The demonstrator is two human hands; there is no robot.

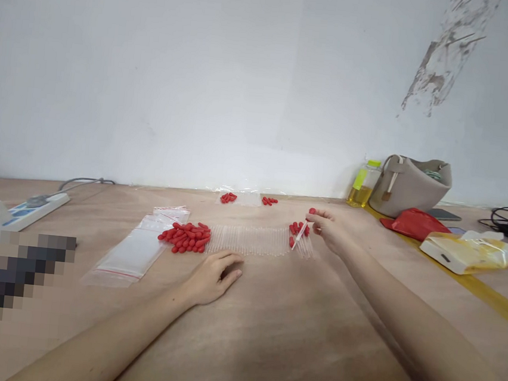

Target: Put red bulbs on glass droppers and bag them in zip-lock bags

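My right hand (327,227) holds a clear dropper tube with a red bulb (303,230), tilted above the right end of a row of clear tubes (253,241) lying on the wooden table (276,330). A few finished droppers with red bulbs (296,229) lie under that hand. My left hand (215,275) rests on the table, fingers loosely curled, holding nothing, just in front of the row of tubes. A pile of loose red bulbs (186,237) lies to the left of the row.
Clear zip bags (128,256) lie left of the pile. More red bulbs (229,197) sit on plastic near the wall. A power strip (32,208) is at far left. At right stand a yellow bottle (363,183), a grey bag (416,185), a red pouch (415,223) and a wrapped packet (470,250).
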